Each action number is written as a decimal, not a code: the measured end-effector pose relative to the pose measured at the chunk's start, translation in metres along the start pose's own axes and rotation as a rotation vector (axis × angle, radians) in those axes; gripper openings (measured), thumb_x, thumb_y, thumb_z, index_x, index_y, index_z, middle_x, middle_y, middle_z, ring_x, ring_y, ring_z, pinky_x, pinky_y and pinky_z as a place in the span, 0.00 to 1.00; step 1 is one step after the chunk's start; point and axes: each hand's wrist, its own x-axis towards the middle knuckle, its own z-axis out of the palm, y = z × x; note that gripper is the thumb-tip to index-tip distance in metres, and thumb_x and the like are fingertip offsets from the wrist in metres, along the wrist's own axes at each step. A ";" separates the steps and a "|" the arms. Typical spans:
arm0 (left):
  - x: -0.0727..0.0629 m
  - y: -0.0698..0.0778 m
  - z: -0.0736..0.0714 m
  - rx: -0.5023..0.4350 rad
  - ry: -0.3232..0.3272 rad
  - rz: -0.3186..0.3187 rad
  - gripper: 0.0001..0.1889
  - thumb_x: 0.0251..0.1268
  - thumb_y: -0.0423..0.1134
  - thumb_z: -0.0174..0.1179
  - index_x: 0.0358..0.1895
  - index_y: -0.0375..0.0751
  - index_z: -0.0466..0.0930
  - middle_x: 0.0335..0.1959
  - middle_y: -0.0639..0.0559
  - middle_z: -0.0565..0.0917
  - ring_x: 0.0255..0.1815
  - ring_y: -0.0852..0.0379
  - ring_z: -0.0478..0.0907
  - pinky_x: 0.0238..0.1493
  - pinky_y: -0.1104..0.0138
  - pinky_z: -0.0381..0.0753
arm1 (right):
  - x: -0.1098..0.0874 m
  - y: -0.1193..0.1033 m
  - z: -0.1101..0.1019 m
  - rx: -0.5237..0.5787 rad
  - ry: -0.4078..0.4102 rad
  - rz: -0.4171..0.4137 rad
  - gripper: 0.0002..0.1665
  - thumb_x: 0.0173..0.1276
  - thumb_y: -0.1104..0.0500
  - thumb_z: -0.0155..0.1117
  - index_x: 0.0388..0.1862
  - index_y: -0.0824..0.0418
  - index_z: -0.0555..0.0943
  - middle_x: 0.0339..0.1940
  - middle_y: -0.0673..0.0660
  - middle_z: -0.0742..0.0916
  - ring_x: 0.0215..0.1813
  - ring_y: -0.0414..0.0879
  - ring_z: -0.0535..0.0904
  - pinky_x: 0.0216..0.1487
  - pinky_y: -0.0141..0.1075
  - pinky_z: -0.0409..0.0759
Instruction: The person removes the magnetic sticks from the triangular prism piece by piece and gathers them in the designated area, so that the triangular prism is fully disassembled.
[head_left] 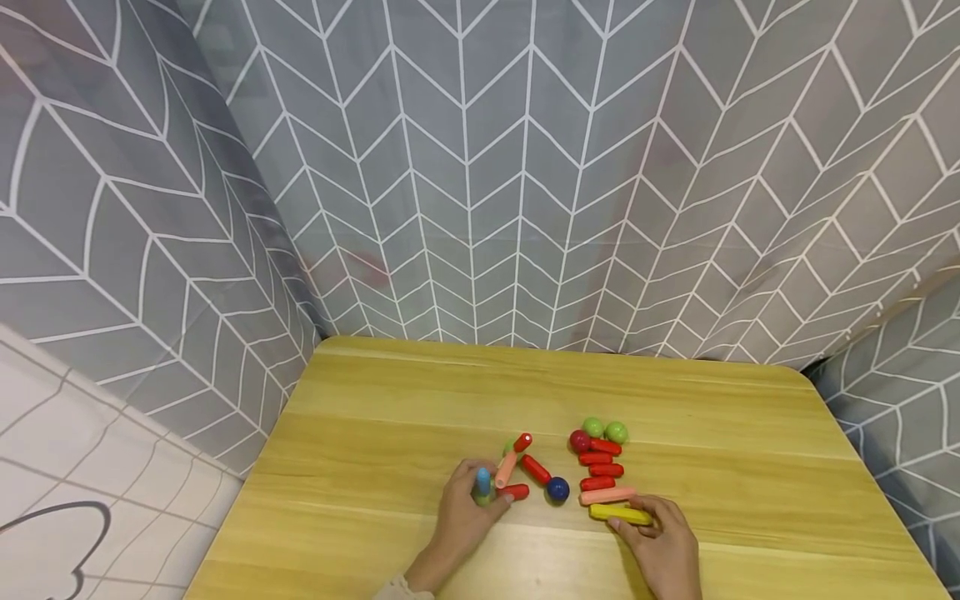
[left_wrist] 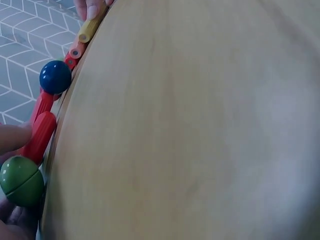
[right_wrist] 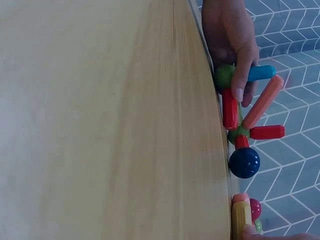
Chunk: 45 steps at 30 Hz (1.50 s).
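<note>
My left hand (head_left: 459, 510) grips a toy model of balls and sticks, its fingers around a green ball (left_wrist: 22, 181) and its thumb on a red stick (head_left: 516, 492). A light-blue stick (head_left: 483, 480) stands up from that ball. Beside it, a second green ball (right_wrist: 238, 135) bears a leaning salmon stick (head_left: 506, 469) and more red sticks, one of them reaching a dark-blue ball (head_left: 557, 489). On the right, my right hand (head_left: 663, 537) pinches the right end of a yellow stick (head_left: 609, 513), which lies just in front of another salmon stick (head_left: 603, 497).
Several loose red sticks (head_left: 606, 470) lie in a column behind the yellow one. At its far end sit a crimson ball (head_left: 580, 441) and two light-green balls (head_left: 593, 427). Patterned grey curtains (head_left: 495, 208) hang around the wooden table (head_left: 390, 400).
</note>
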 end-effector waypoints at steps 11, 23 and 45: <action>0.008 -0.005 -0.005 0.073 -0.088 0.031 0.17 0.50 0.43 0.78 0.41 0.38 0.86 0.58 0.53 0.79 0.62 0.49 0.77 0.63 0.54 0.79 | -0.002 -0.029 0.019 -0.021 0.243 -0.387 0.18 0.44 0.68 0.84 0.36 0.63 0.88 0.42 0.56 0.88 0.47 0.49 0.78 0.46 0.20 0.70; 0.009 -0.006 -0.003 0.122 -0.103 0.048 0.16 0.45 0.40 0.80 0.37 0.40 0.86 0.55 0.53 0.80 0.58 0.49 0.79 0.59 0.55 0.82 | -0.002 -0.061 0.049 -0.123 -0.166 -0.397 0.18 0.54 0.64 0.79 0.44 0.63 0.86 0.40 0.56 0.87 0.37 0.43 0.83 0.36 0.29 0.80; 0.013 -0.009 -0.008 0.052 -0.131 0.062 0.19 0.44 0.41 0.81 0.38 0.36 0.85 0.53 0.52 0.79 0.52 0.54 0.78 0.54 0.67 0.80 | -0.007 -0.060 0.056 0.028 -0.311 -0.296 0.17 0.58 0.67 0.75 0.47 0.65 0.83 0.43 0.61 0.87 0.42 0.48 0.87 0.40 0.28 0.87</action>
